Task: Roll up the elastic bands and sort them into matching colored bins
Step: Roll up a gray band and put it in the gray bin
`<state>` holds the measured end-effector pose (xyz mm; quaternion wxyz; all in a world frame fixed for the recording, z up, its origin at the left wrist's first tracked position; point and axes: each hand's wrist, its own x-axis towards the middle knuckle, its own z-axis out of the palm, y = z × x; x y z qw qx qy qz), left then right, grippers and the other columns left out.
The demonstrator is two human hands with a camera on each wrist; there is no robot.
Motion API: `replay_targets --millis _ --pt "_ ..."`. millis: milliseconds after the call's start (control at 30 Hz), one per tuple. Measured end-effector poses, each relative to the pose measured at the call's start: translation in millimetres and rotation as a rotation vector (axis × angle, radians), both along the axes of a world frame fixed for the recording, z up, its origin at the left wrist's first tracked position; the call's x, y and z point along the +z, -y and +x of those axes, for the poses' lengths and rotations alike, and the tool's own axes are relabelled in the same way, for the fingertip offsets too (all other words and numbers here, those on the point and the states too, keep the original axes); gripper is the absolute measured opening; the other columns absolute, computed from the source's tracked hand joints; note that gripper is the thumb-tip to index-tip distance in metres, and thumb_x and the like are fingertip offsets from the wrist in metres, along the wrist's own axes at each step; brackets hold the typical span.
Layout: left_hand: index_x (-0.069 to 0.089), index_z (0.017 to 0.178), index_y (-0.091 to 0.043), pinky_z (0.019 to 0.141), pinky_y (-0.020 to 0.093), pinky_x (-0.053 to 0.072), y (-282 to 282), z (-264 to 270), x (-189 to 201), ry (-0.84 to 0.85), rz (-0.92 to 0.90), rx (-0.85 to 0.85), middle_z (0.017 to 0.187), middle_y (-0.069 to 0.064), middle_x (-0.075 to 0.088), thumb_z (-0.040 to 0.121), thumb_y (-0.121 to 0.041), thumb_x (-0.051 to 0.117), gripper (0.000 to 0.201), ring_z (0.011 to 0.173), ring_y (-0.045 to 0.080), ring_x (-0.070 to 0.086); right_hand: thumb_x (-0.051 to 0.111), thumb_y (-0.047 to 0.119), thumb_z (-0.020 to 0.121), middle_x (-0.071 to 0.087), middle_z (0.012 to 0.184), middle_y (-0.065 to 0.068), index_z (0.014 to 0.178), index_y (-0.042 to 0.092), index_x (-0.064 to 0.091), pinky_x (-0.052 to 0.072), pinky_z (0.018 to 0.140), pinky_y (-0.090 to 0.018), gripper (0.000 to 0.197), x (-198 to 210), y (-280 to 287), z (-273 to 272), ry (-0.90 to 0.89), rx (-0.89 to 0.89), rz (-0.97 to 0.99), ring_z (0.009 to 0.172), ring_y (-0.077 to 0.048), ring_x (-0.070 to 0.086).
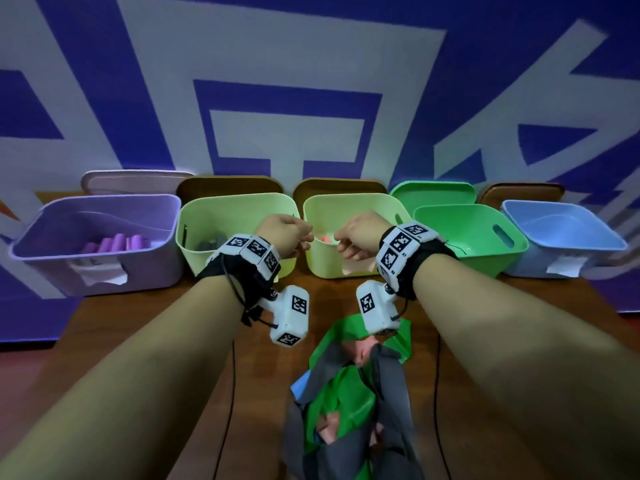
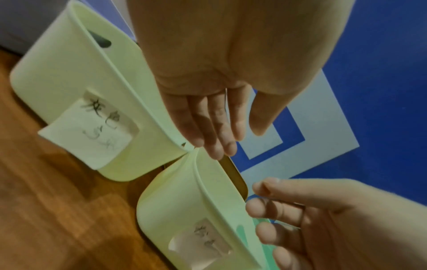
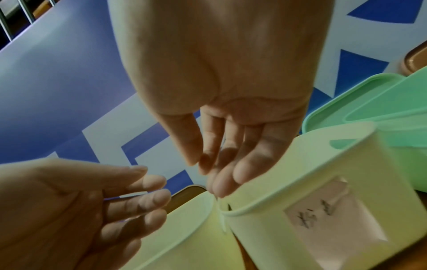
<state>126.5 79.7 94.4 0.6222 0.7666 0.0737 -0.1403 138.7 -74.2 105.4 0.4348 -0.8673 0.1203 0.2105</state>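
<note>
Above the far edge of the desk (image 1: pixel 138 341), the left hand (image 1: pixel 287 233) and the right hand (image 1: pixel 360 237) hover close together, fingers loosely extended and parted, neither holding anything. Both hang over the gap between two pale yellow-green bins (image 1: pixel 239 233) (image 1: pixel 349 216) that touch at their rims. A row of five bins lines the far side against a blue-and-white wall (image 1: pixel 311 81): from left to right, a purple bin (image 1: pixel 93 258) holding rolled purple bands (image 1: pixel 114 244), the two pale bins, a green bin (image 1: pixel 471 237) and a blue bin (image 1: pixel 561 237). Grey rolls (image 1: pixel 207 244) lie in the left pale bin; something pink (image 1: pixel 323 238) shows in the right one. Handwritten paper labels (image 2: pixel 92 127) sit on the near faces of the pale bins. Near the person, a loose heap of unrolled elastic bands (image 1: pixel 349 403), green, grey, pink and blue, lies on the desk.
</note>
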Motion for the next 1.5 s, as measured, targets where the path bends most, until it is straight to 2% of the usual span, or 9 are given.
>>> replay_targets --millis 267,467,667,933,1067,1167,1300,1400,1500 --pt "0.061 0.101 -0.005 0.05 0.017 0.048 32.1 -31.1 -79.9 0.076 0.02 -0.033 0.083 0.007 0.067 0.096 -0.013 0.056 0.01 0.059 0.012 0.061 0.051 0.009 0.096 0.055 0.064 -0.01 0.072 0.002 0.053 0.037 0.033 -0.015 0.026 -63.3 32.3 -24.6 0.167 0.013 -0.015 0.031 -0.013 0.05" --pt "0.057 0.103 -0.009 0.047 0.017 0.043 43.0 -91.6 -115.2 0.217 -0.067 -0.023 0.083 0.005 0.067 0.097 -0.016 0.055 0.01 0.059 0.009 0.064 0.049 0.006 0.097 0.055 0.066 -0.01 0.09 0.001 0.056 0.041 0.042 -0.022 0.011 -93.0 65.8 -84.4 0.369 0.026 -0.028 0.048 -0.018 0.049" --pt "0.055 0.086 -0.011 0.039 0.016 0.037 59.3 -184.7 -131.4 0.236 -0.004 -0.038 0.074 0.005 0.061 0.096 -0.014 0.055 0.011 0.06 0.015 0.056 0.047 0.012 0.099 0.053 0.052 -0.005 0.069 0.009 0.049 0.035 0.034 -0.012 0.03 -123.7 94.9 -172.1 0.242 0.117 -0.003 0.031 -0.009 0.046" --pt "0.062 0.091 -0.013 0.058 0.024 0.041 77.1 -232.5 -133.6 0.267 0.206 -0.126 0.086 0.007 0.067 0.094 -0.02 0.06 0.008 0.069 0.018 0.061 0.06 0.05 0.088 0.063 0.063 -0.002 0.072 0.012 0.059 0.045 0.053 -0.022 0.041 -145.7 92.6 -245.6 0.262 0.239 -0.202 0.048 -0.014 0.057" --pt "0.062 0.092 -0.012 0.054 0.024 0.039 75.5 -231.1 -136.3 0.259 0.189 -0.118 0.084 0.006 0.066 0.094 -0.022 0.059 0.011 0.072 0.019 0.06 0.055 0.026 0.093 0.054 0.064 0.0 0.066 0.017 0.05 0.038 0.044 -0.017 0.029 -164.9 80.4 -240.4 0.307 0.274 -0.417 0.052 -0.012 0.049" --pt "0.061 0.09 -0.013 0.053 0.023 0.039 72.3 -226.4 -135.7 0.249 0.167 -0.088 0.085 0.006 0.065 0.094 -0.023 0.06 0.011 0.067 0.017 0.059 0.057 0.01 0.091 0.062 0.09 -0.007 0.098 0.013 0.06 0.046 0.042 -0.011 0.008 -161.1 83.9 -230.1 0.355 0.165 -0.203 0.067 -0.014 0.061" --pt "0.06 0.101 -0.014 0.056 0.022 0.042 74.8 -218.7 -131.9 0.257 0.132 -0.061 0.094 0.003 0.064 0.096 -0.027 0.057 0.014 0.072 0.015 0.062 0.05 0.005 0.094 0.059 0.128 -0.015 0.128 0.007 0.057 0.05 0.088 -0.03 0.035 -132.4 96.5 -219.3 0.494 0.179 -0.141 0.11 -0.026 0.059" --pt "0.055 0.114 -0.016 0.06 0.024 0.043 84.6 -213.8 -125.8 0.289 0.09 -0.022 0.105 0.004 0.062 0.097 -0.035 0.054 0.025 0.081 0.019 0.063 0.043 0.009 0.099 0.057 0.097 -0.014 0.093 0.01 0.061 0.05 0.066 -0.03 0.019 -113.5 101.1 -212.0 0.567 -0.005 0.325 0.078 -0.02 0.057" --pt "0.048 0.129 -0.022 0.082 0.033 0.048 95.6 -212.7 -114.6 0.303 0.022 -0.015 0.115 0.005 0.06 0.095 -0.048 0.051 0.043 0.097 0.023 0.063 0.042 0.01 0.1 0.051 0.079 -0.008 0.075 0.016 0.05 0.042 0.069 -0.031 0.026 -97.8 104.0 -205.6 0.647 -0.11 0.541 0.075 -0.019 0.051"
